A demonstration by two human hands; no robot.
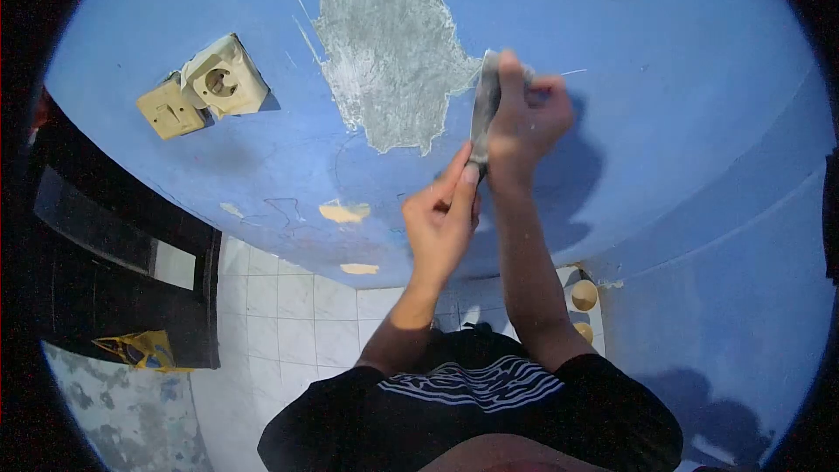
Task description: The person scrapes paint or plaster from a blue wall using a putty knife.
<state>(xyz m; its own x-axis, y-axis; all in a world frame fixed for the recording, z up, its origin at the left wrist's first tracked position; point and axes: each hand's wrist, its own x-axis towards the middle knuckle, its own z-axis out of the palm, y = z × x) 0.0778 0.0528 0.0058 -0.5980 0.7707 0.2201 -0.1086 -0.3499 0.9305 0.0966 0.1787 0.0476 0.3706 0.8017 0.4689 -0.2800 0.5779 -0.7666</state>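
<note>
A scraper (pixel 481 118) with a flat grey blade stands upright in front of the blue wall (pixel 664 79). My left hand (pixel 442 223) pinches its dark handle low down between thumb and fingers. Against the blade's right side is my right hand (pixel 526 127), one finger laid along the metal near its top and the others bent. That hand is slightly blurred, and its palm side is partly hidden. Just left of the blade, a rough grey patch (pixel 389 44) with ragged edges covers part of the wall.
A wall socket (pixel 229 83) and a light switch (pixel 170 111) jut out at the left. Bare cream spots (pixel 345 211) mark the lower wall. A dark door frame (pixel 214 297) stands left, above white floor tiles (pixel 293 297). Round beige containers (pixel 584 295) sit at lower right.
</note>
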